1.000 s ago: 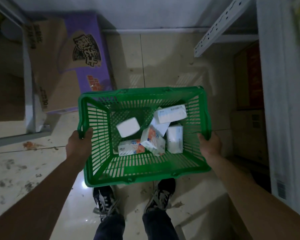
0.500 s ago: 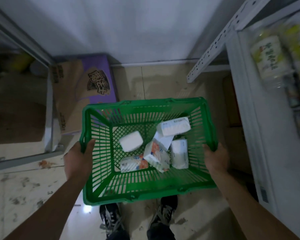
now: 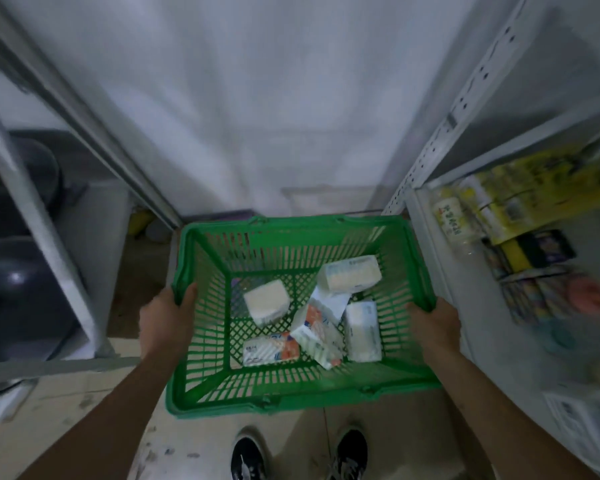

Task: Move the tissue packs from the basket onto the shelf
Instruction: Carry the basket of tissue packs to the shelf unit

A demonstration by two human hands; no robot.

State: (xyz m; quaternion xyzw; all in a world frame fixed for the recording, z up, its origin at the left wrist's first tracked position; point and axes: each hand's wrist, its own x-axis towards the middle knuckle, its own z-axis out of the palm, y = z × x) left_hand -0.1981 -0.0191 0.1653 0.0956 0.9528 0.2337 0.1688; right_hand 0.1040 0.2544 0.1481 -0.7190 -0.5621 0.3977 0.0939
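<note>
Tissue packs (image 3: 350, 278), white, some orange-printed

The goods (image 3: 520, 220) on the right shelf (image 3: 430, 216) were blurred beyond reading; both shoes (image 3: 248, 459) were cut off by the near edge, and pack (image 3: 349, 273) print was too small

Bare forearms, no sleeves; black shoes (image 3: 248, 457), white laces, white soles.

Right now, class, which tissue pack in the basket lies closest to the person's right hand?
The plain white pack standing lengthwise by the green basket's right wall, nearest the right hand; the others lie farther left.
</note>
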